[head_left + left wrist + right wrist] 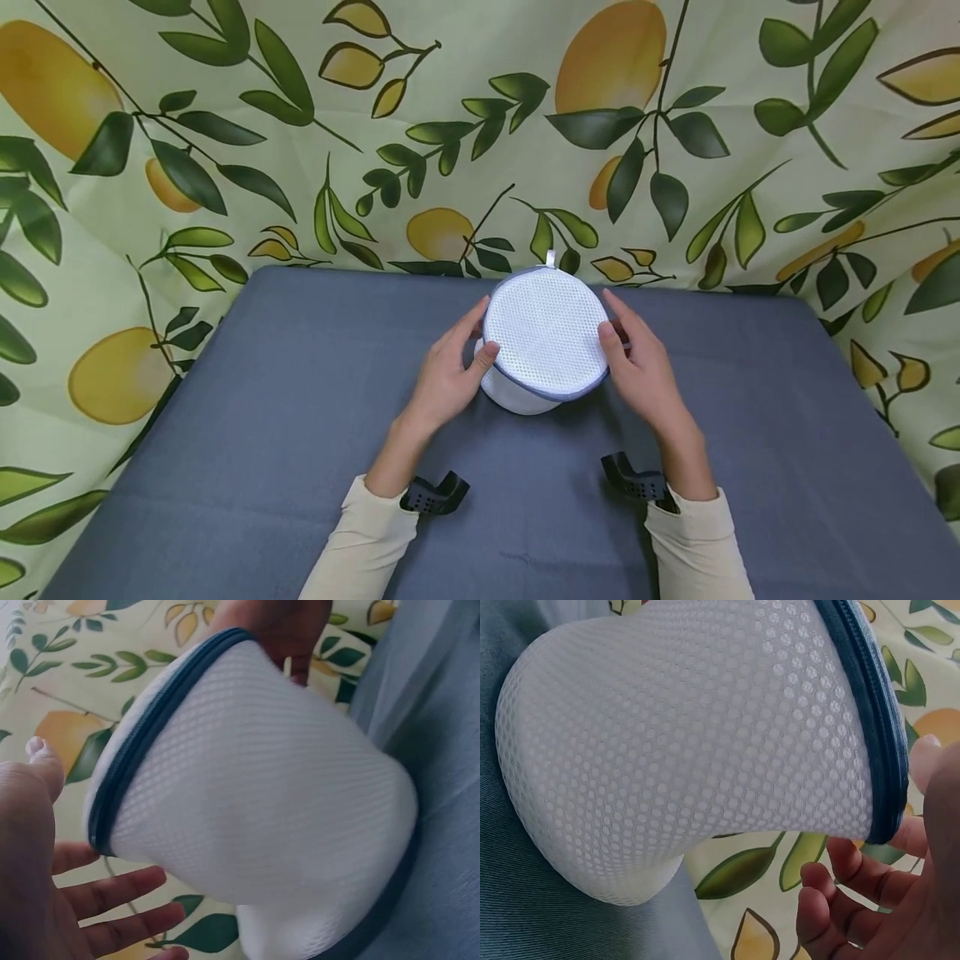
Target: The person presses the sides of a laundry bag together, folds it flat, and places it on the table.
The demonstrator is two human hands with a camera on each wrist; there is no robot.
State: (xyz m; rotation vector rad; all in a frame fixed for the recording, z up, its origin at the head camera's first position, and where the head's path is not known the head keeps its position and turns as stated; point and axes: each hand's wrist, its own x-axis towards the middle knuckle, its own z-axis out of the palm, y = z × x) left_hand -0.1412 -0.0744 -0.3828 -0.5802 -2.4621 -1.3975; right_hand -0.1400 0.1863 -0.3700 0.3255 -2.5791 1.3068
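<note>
A white mesh laundry bag (547,333), round with a blue zip edge, stands on the blue-grey table, its top facing the head camera. Its soft side (255,780) sags inward in the left wrist view, and the honeycomb mesh (690,742) fills much of the right wrist view. My left hand (447,375) is at the bag's left rim, fingers spread and thumb apart from the zip (146,739). Across from it, my right hand (643,362) is at the right rim, with fingers (855,870) loosely bent beside the zip edge.
The table (300,400) has a blue-grey cloth cover. Behind it and along both sides hangs a curtain (465,108) printed with yellow fruit and green leaves. A small white tab (551,258) sticks up from the bag's far edge. Black mounts (435,493) sit on both wrists.
</note>
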